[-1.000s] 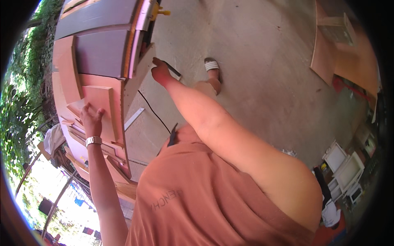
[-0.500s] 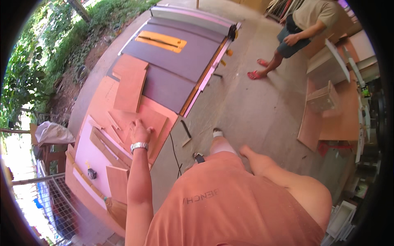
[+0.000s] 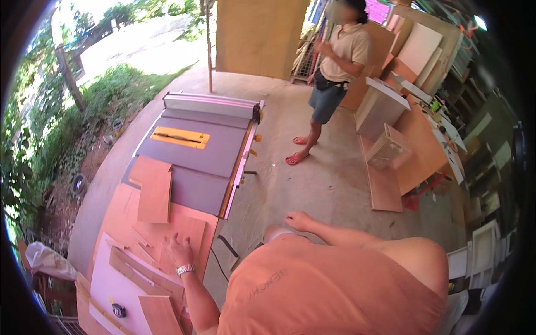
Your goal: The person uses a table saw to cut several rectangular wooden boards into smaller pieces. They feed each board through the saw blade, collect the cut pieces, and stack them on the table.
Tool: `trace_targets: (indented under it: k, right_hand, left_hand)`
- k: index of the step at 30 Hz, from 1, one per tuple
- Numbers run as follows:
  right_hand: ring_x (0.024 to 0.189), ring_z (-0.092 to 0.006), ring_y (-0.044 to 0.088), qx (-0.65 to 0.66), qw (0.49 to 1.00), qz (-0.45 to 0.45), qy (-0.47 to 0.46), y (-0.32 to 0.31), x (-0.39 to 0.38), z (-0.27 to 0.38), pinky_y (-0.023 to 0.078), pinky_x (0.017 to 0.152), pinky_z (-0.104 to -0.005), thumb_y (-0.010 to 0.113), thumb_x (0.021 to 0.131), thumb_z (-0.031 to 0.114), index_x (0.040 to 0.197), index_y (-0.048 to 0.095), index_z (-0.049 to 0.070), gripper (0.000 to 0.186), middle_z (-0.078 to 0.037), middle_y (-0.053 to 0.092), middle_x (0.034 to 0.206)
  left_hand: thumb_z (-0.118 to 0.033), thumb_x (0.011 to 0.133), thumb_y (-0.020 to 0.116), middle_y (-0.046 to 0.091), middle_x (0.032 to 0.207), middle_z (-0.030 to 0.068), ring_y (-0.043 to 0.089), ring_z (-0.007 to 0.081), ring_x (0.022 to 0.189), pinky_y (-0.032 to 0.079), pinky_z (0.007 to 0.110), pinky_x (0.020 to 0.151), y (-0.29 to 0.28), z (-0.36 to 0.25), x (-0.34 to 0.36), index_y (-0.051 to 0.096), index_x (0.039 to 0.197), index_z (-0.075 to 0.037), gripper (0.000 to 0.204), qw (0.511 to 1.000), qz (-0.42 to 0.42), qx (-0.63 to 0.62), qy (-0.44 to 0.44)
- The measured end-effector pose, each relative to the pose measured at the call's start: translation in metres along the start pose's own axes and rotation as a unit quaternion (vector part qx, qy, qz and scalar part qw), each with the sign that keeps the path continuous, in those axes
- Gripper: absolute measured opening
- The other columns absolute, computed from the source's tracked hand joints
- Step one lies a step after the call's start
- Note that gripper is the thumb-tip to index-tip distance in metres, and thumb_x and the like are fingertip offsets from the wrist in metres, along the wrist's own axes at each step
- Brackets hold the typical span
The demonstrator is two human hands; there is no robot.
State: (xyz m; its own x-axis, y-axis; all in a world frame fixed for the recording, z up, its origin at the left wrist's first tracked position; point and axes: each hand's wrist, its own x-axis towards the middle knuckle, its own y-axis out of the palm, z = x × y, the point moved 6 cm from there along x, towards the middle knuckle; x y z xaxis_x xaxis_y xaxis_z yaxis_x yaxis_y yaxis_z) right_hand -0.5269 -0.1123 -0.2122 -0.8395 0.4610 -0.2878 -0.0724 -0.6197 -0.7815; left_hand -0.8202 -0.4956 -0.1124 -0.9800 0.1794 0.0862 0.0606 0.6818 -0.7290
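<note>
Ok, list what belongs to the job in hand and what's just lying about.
Likely in the job:
wooden board beneath the left hand
table saw
tape measure

Seemingly just lying about:
whitish bag, lower left
small wooden box, right

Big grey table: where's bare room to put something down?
On the grey tabletop: between the yellow slotted plate and the long silver metal fence, and right of the reddish-brown wooden boards. It's crowded nearer, around the left hand, with loose wooden pieces and a small black tape measure.
</note>
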Motion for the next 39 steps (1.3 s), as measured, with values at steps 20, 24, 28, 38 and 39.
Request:
trace_targets:
  k: [20, 24, 28, 38, 39]
  right_hand:
    - [0.139, -0.0394, 0.039, 0.576, 0.707, 0.346, 0.222, 0.115, 0.248, 0.361, 0.031, 0.117, -0.0539, 0.054, 0.1, 0.03, 0.152, 0.027, 0.007, 0.063, -0.022, 0.035, 0.152]
    - [0.137, -0.0366, 0.039, 0.569, 0.693, 0.392, 0.207, 0.125, 0.26, 0.383, 0.029, 0.117, -0.0528, 0.05, 0.102, 0.032, 0.147, 0.035, 0.008, 0.053, -0.019, 0.039, 0.148]
    - [0.132, -0.0342, 0.042, 0.558, 0.697, 0.402, 0.203, 0.129, 0.262, 0.384, 0.031, 0.115, -0.0513, 0.046, 0.104, 0.032, 0.139, 0.044, 0.009, 0.042, -0.017, 0.043, 0.141]
    - [0.11, -0.0314, 0.057, 0.489, 0.769, 0.375, 0.17, 0.145, 0.281, 0.382, 0.047, 0.097, -0.0516, 0.056, 0.103, 0.024, 0.13, 0.049, 0.008, 0.032, -0.012, 0.057, 0.121]
    - [0.107, -0.0306, 0.058, 0.497, 0.771, 0.365, 0.159, 0.142, 0.281, 0.379, 0.048, 0.095, -0.0511, 0.056, 0.103, 0.023, 0.13, 0.05, 0.01, 0.031, -0.011, 0.058, 0.118]
  left_hand:
    - [-0.033, 0.089, 0.058, 0.048, 0.144, 0.0249, 0.036, 0.0465, 0.139, 0.029, 0.061, 0.113, -0.241, -0.273, -0.156, 0.068, 0.106, -0.01, 0.03, 0.783, -0.272, -0.264, 0.494]
    - [-0.027, 0.088, 0.058, 0.051, 0.14, 0.0251, 0.041, 0.0453, 0.135, 0.033, 0.06, 0.111, -0.218, -0.298, -0.137, 0.067, 0.103, -0.008, 0.027, 0.808, -0.31, -0.215, 0.453]
    - [-0.022, 0.087, 0.057, 0.054, 0.136, 0.0253, 0.047, 0.0442, 0.132, 0.037, 0.059, 0.11, -0.207, -0.304, -0.12, 0.067, 0.1, -0.005, 0.023, 0.818, -0.332, -0.191, 0.429]
    - [-0.008, 0.092, 0.066, 0.065, 0.124, 0.0177, 0.064, 0.0209, 0.109, 0.052, 0.033, 0.092, -0.144, -0.02, -0.13, 0.067, 0.096, 0.001, 0.01, 0.907, -0.335, -0.117, -0.227]
    - [-0.01, 0.09, 0.068, 0.065, 0.122, 0.0174, 0.065, 0.023, 0.108, 0.052, 0.034, 0.092, -0.131, 0.003, -0.139, 0.067, 0.096, 0.001, 0.012, 0.904, -0.336, -0.111, -0.242]
